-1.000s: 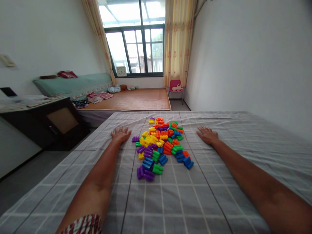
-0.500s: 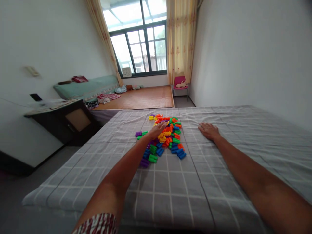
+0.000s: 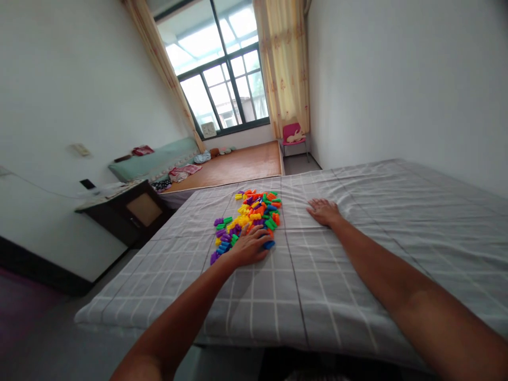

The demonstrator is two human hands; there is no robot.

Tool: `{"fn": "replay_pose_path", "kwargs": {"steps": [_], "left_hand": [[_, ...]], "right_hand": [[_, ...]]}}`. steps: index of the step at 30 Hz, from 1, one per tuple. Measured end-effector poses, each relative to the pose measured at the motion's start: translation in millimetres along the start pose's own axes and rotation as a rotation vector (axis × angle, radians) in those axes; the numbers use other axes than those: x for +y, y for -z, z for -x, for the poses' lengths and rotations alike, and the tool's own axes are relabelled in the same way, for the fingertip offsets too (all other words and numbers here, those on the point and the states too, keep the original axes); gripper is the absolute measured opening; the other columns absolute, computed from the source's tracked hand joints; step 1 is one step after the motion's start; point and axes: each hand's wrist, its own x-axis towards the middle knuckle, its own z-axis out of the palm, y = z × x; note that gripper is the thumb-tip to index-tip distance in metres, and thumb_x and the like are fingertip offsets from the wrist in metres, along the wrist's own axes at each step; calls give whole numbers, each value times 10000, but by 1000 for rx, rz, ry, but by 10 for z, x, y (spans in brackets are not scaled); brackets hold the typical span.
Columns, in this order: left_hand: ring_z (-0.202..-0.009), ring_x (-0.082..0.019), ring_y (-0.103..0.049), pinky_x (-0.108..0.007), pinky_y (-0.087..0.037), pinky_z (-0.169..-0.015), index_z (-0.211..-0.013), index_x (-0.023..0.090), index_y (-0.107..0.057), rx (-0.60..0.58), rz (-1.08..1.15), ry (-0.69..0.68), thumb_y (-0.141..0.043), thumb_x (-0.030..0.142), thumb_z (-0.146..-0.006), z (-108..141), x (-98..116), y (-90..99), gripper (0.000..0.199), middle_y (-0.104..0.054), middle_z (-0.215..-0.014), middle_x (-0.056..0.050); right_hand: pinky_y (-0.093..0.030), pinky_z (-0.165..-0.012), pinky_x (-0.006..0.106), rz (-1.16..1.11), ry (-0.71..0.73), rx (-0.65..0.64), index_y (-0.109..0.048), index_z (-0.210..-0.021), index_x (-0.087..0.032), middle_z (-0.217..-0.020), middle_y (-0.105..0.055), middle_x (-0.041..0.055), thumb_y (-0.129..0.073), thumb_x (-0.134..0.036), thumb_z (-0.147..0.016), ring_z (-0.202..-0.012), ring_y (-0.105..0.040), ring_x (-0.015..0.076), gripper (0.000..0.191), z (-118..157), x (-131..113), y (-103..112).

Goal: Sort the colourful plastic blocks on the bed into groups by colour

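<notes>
A loose pile of small plastic pieces (image 3: 244, 218), in purple, yellow, orange, green and blue, lies on a grey checked cloth (image 3: 262, 296). My left hand (image 3: 251, 246) rests over the near right part of the pile with its fingers spread, touching blue and orange pieces and covering some of them. To the right of the pile, my right hand (image 3: 323, 211) lies flat on the cloth, fingers apart, holding nothing.
Beyond the cloth is a low bed (image 3: 242, 161) with clothes and soft toys. A dark cabinet (image 3: 138, 211) stands at the left. A pink chair (image 3: 292, 135) is near the curtain, under a window (image 3: 226, 79).
My left hand has moved back towards me, from the middle of the pile to its near edge. My right hand stays flat on the cloth. The camera view has tilted and shifted.
</notes>
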Motion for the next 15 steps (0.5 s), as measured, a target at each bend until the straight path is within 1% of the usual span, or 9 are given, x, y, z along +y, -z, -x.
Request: {"fn": "replay_pose_path", "kwargs": {"steps": [2, 4, 6, 8, 10, 12, 15], "left_hand": [[-1372, -287, -332, -565, -131, -1149, -1281, 349, -546, 4, -32, 51, -579, 289, -817, 93, -99, 64, 470, -515, -1378, -31], [-1392, -305, -296, -588, -111, -1148, -1291, 344, -543, 31, -67, 93, -566, 279, -816, 232, -155, 117, 480, -445, -1449, -35], [-1412, -313, -256, -582, -125, -1153, -1335, 332, -512, 75, -81, 110, -549, 311, -837, 355, -125, 129, 499, -376, -1502, -42], [-1426, -297, -233, -538, -180, -1160, -1393, 322, -453, 84, -56, 82, -529, 363, -865, 432, -16, 93, 535, -347, -1521, -45], [-1429, -274, -236, -487, -238, -1155, -1439, 328, -384, 28, -5, 8, -505, 417, -888, 472, 122, 30, 571, -342, -1527, -37], [-1421, -249, -267, -457, -262, -1150, -1466, 350, -321, -50, 39, -57, -456, 453, -916, 499, 229, -26, 575, -345, -1528, -19], [-1405, -224, -309, -441, -249, -1155, -1473, 377, -285, -100, 72, -84, -387, 461, -949, 533, 273, -55, 541, -356, -1522, 3]], "right_hand": [[-151, -1140, 525, -20, 14, -9, -385, -1439, -339, -1536, -334, 4, -222, -549, -942, -1409, -266, 242, 564, 33, 75, 17], [-175, -1143, 497, -48, 37, -20, -377, -1449, -317, -1535, -337, 21, -236, -545, -938, -1398, -290, 245, 577, 51, 201, 49], [-198, -1135, 500, -60, 22, -3, -369, -1457, -293, -1540, -326, 33, -239, -546, -933, -1394, -292, 258, 597, 73, 396, 88], [-203, -1117, 551, -42, -59, 35, -368, -1457, -282, -1546, -310, 41, -233, -557, -925, -1400, -273, 283, 615, 123, 664, 128], [-194, -1091, 614, -11, -165, 59, -383, -1449, -284, -1548, -306, 49, -228, -579, -912, -1403, -256, 314, 632, 208, 978, 166], [-193, -1069, 651, 11, -249, 65, -402, -1440, -289, -1542, -316, 56, -218, -598, -902, -1395, -264, 336, 647, 311, 1292, 203], [-205, -1050, 669, 32, -350, 79, -418, -1435, -282, -1536, -326, 67, -203, -631, -883, -1383, -277, 358, 687, 432, 1669, 230]]}}
